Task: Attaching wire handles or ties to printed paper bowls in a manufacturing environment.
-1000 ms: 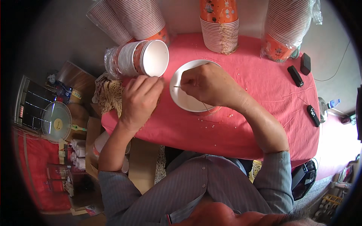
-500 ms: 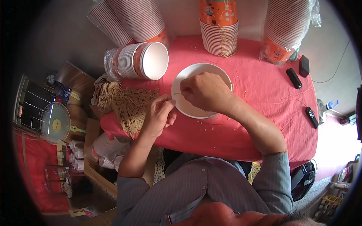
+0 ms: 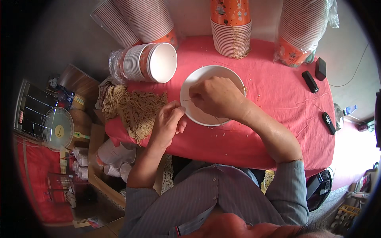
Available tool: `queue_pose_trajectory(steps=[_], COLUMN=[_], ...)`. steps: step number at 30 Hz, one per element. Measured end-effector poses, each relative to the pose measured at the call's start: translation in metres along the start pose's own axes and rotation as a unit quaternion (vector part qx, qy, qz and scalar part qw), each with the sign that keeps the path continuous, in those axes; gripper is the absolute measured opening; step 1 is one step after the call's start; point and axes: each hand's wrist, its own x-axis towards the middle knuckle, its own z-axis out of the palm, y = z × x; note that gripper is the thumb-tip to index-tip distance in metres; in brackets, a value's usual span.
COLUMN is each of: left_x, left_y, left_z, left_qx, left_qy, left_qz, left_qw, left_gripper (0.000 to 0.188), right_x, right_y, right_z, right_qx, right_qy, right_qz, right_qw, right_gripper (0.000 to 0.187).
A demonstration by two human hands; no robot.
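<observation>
A white bowl [image 3: 206,70] rests on the red-covered table, straight ahead of me. Over its middle, my right hand [image 3: 218,95] is closed with the knuckles up; a thin strand [image 3: 186,100] pokes out from its fingers toward the left. A tan cord [image 3: 244,90] hangs over the bowl's right rim and seems to run beneath that hand. Beside the bowl's left rim is my left hand [image 3: 170,121], its thumb and forefinger pinched together near the strand's tip. Whatever lies in that pinch is too small to make out.
A bundle of tan cords [image 3: 137,109] lies on the table's left side. Stacked paper buckets [image 3: 163,63] stand and lie along the back. Small white beads [image 3: 224,135] are scattered around the bowl. Black devices [image 3: 309,82] sit at the right; an open carton [image 3: 99,170] stands below left.
My hands keep nearly the same pose over the bowl. The cord at the bowl's right rim shows a little more of its loop. The view has shifted slightly.
</observation>
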Motion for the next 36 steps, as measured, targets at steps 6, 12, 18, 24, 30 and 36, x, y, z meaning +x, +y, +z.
queue_pose_trajectory(steps=[6,12,18,24,30,36], left_x=[-0.002,-0.002,0.000,0.002,0.006,0.014], left_y=[0.003,0.002,-0.001,-0.001,-0.012,-0.018], left_z=[0.003,0.005,0.001,-0.005,-0.018,-0.014], left_qx=[0.002,0.001,0.006,0.016,0.264,0.394], left_qy=[0.006,-0.007,-0.010,-0.027,0.096,0.118], left_qz=[-0.012,-0.007,0.001,0.001,0.192,0.321], left_qw=[1.000,1.000,1.000,0.999,0.940,0.853], left_gripper=[0.021,0.022,0.024,0.025,0.020,0.028], right_x=[0.000,0.000,0.004,0.011,0.014,0.016], right_y=[-0.001,-0.001,-0.006,-0.008,-0.008,-0.010], right_z=[0.000,0.000,0.002,0.006,0.010,0.011], right_qx=[-0.005,-0.011,-0.008,-0.008,-0.022,-0.025], right_qy=[0.000,-0.010,-0.018,-0.026,-0.032,-0.037], right_qz=[-0.001,0.003,0.012,0.007,0.019,0.018], right_qw=[1.000,1.000,1.000,1.000,0.999,0.999], right_gripper=[0.019,0.020,0.022,0.024,0.024,0.023])
